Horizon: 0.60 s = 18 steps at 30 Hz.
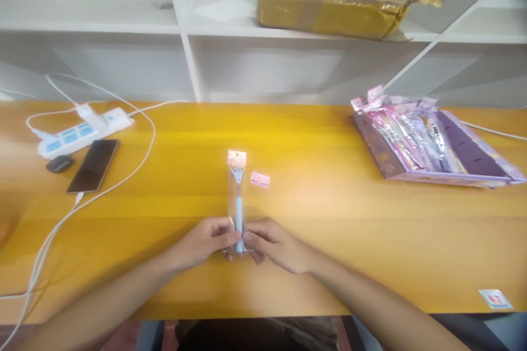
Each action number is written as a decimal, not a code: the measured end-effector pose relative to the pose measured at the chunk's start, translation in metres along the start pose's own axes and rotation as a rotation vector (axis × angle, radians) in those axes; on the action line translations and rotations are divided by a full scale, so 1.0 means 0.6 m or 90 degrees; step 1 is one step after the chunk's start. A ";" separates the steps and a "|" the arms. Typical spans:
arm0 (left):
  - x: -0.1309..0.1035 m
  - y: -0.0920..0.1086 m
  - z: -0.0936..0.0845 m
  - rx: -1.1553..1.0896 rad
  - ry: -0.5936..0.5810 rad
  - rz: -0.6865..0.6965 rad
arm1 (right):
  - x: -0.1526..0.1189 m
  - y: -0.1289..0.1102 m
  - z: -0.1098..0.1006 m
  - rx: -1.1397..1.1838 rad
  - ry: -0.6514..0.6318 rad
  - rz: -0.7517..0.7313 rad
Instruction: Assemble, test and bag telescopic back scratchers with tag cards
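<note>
Between my two hands is a light blue back scratcher (239, 208) with a small claw-shaped head, sealed in a clear plastic bag with a pink header (237, 158). Its claw points away from me. My left hand (214, 238) pinches the lower handle from the left through the bag. From the right, my right hand (269, 241) grips the same lower end, thumb on top and fingers partly hidden beneath. A small pink printed label (259, 179) lies on the table just right of the claw.
At the right stands a purple box (448, 178) with several bagged items (411, 131). On the left lie a power strip (86, 131), a phone (94, 165), a black earbud-case-like object (60, 163) and white cables (152, 131). A taped parcel (329, 3) sits on the shelf. A sticker (496, 299) is near the front edge.
</note>
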State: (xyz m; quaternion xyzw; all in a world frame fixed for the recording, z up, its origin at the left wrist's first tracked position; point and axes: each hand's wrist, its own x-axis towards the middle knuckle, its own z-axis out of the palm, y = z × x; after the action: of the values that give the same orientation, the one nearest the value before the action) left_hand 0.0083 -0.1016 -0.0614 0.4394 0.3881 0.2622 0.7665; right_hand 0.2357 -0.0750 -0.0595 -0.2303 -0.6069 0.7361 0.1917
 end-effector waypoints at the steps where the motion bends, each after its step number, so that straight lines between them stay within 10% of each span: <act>1: -0.001 -0.001 0.001 0.001 0.001 0.006 | 0.000 0.001 0.001 0.002 0.002 0.009; 18: -0.006 0.008 -0.002 0.049 -0.035 0.033 | 0.001 0.012 -0.010 0.093 -0.033 0.094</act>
State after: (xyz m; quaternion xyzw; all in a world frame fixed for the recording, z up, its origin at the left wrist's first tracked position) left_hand 0.0054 -0.1016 -0.0565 0.4853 0.3651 0.2545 0.7526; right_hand 0.2388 -0.0714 -0.0673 -0.2407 -0.5379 0.7962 0.1374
